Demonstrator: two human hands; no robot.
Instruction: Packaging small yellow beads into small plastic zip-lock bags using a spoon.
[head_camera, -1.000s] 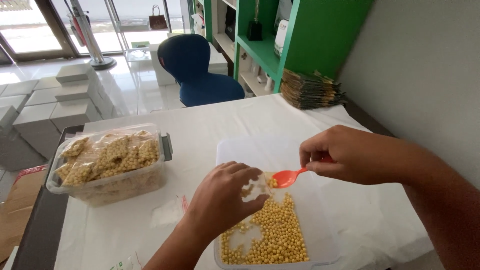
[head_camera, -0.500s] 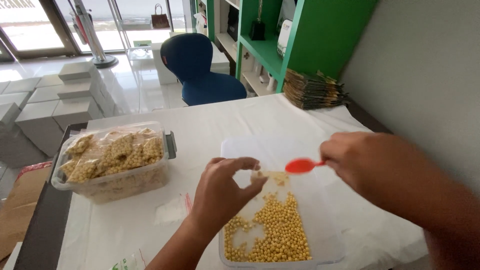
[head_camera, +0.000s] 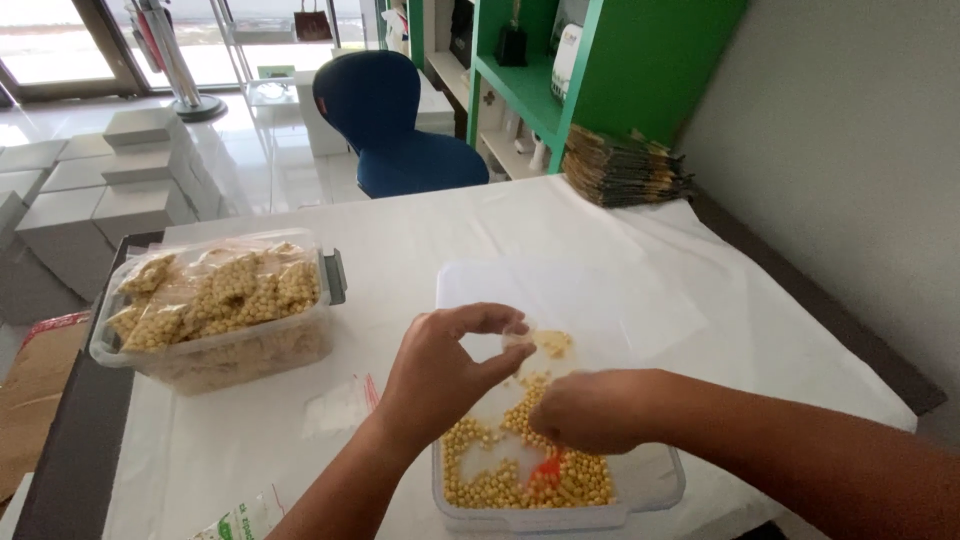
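Observation:
My left hand (head_camera: 440, 375) pinches a small clear plastic bag (head_camera: 528, 350) open above a clear tub (head_camera: 655, 480) of small yellow beans (head_camera: 490, 470); a few beans sit in the bag. My right hand (head_camera: 595, 408) is low over the tub, shut on an orange plastic spoon (head_camera: 548, 466) whose bowl is pushed down into the beans. The spoon's handle is hidden under my fingers.
A clear lidded box (head_camera: 215, 310) packed with filled bean bags stands at the left. Empty small bags (head_camera: 340, 405) lie on the white tablecloth. A stack of dark packets (head_camera: 620, 170) lies at the far edge, with a blue chair (head_camera: 395, 130) and green shelves (head_camera: 590, 70) beyond.
My right hand has swung the spoon from beside the bag's mouth down toward me into the beans. My left hand has kept the bag in about the same place.

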